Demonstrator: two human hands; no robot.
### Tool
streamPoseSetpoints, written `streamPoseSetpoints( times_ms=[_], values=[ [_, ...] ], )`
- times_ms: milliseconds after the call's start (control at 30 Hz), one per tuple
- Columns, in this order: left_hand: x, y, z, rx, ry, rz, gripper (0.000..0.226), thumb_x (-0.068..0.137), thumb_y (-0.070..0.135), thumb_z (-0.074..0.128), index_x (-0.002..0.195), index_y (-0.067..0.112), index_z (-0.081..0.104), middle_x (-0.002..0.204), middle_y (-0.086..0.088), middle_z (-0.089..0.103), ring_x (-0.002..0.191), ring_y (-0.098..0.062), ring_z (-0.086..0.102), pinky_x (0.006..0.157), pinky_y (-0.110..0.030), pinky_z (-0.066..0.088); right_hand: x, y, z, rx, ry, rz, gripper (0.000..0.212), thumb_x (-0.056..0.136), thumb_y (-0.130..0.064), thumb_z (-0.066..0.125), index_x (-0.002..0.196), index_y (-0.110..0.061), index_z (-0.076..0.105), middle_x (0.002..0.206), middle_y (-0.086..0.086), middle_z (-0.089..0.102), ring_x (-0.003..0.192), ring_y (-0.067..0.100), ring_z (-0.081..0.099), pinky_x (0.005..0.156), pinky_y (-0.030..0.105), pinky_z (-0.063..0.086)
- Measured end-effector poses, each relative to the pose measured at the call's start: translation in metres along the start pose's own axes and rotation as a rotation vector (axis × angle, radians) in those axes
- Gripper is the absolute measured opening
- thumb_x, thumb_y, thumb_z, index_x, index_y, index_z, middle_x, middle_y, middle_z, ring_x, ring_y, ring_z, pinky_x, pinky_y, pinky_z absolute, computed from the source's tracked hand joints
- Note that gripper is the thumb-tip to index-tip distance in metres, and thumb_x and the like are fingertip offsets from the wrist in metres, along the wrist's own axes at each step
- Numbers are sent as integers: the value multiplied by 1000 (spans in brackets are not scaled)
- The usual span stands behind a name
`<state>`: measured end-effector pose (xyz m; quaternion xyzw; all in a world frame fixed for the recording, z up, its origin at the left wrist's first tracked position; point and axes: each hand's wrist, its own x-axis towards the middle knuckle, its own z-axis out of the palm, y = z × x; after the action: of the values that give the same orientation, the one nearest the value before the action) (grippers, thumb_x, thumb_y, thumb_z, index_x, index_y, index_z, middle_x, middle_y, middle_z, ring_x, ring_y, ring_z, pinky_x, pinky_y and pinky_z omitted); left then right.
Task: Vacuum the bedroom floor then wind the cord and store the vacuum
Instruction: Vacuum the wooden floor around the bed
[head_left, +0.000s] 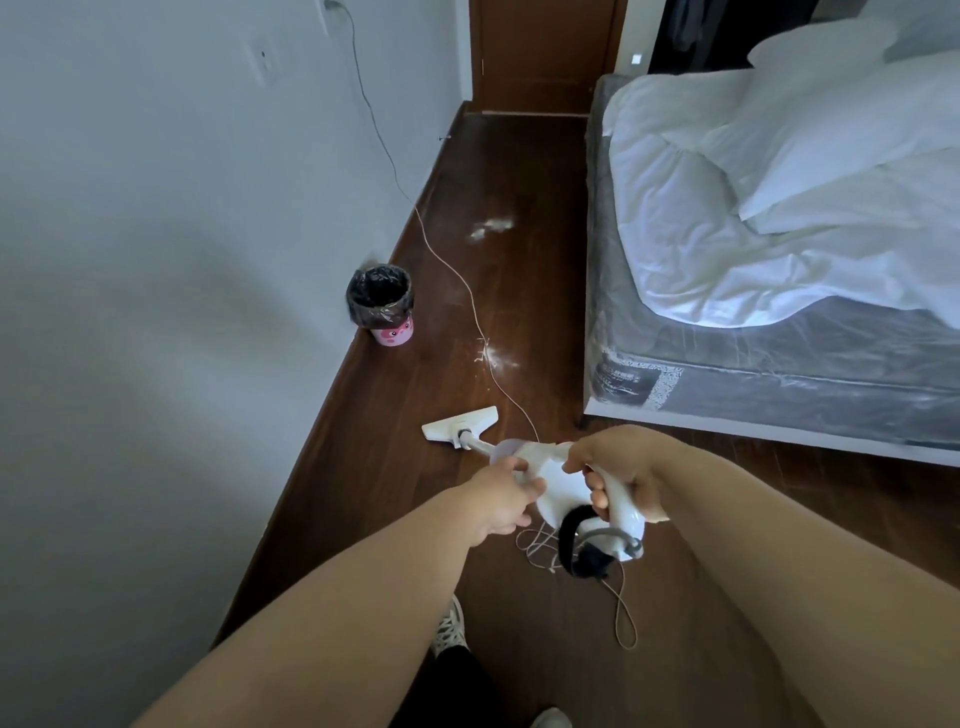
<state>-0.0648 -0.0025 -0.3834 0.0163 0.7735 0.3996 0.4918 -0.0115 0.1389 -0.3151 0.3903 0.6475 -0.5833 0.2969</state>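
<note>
I hold a white stick vacuum in front of me. Its flat white floor head rests on the dark wooden floor. My right hand grips the curved handle. My left hand holds the side of the vacuum body with curled fingers. A thin pale cord runs from the vacuum across the floor and up the wall to a socket at the top left. More cord lies in loose loops under the vacuum. White dust patches lie on the floor ahead.
A small pink bin with a black liner stands against the left wall. A bed with a white duvet fills the right side. A brown door closes the far end. My shoes show below.
</note>
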Motion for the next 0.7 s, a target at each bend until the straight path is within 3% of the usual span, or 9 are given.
streamPoseSetpoints(
  times_ms=[333,600,700],
  values=[
    [-6,23,-4,-35,6,63,52,94,28,61,143,21,44,132,-8,58,110,-21,64,90,-28,50,-14,-14,-21,195,33,20,7,89,-6,50,96,-8,52,44,2,36,33,15,33,48,22,35],
    [19,17,0,28,43,70,49,102,32,44,149,27,32,138,-7,51,102,-17,65,92,-30,51,15,-11,-13,234,20,35,4,91,-8,49,91,-7,53,41,2,38,36,15,34,47,25,33],
    [37,14,-3,30,89,61,48,102,27,43,148,20,34,136,-12,55,111,-26,64,92,-34,54,33,-15,-9,227,15,45,6,91,-9,50,94,-9,55,43,2,41,39,16,38,48,25,35]
  ],
)
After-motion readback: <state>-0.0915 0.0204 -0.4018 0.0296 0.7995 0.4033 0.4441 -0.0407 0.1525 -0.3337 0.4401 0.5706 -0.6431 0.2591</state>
